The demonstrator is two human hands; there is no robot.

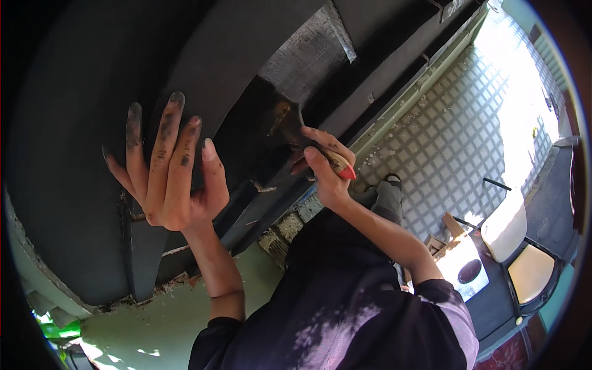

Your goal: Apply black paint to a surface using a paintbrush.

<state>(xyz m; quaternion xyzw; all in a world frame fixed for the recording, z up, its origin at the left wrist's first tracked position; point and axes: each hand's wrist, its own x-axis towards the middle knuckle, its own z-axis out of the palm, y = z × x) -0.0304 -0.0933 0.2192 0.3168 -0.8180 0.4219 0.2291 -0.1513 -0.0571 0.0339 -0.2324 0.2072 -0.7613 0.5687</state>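
Centre frame, the right hand [324, 169] grips a paintbrush [296, 132] by its red-tipped wooden handle, bristles on the black-painted wall [74, 123]; left of it, the left hand [166, 176] is spread open, empty, paint-smudged fingers against that wall; wet paint could smear under the palm.

Paint-blackened brush [290, 126] with wooden handle, bristles against dark panel [246, 55].

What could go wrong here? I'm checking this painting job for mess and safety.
1. The left hand lies flat on the black-painted surface, and its fingers are already smeared dark; it may pick up more paint or leave prints.
2. The right hand holds the paintbrush overhead, so paint might drip onto the forearm or the dark shirt.
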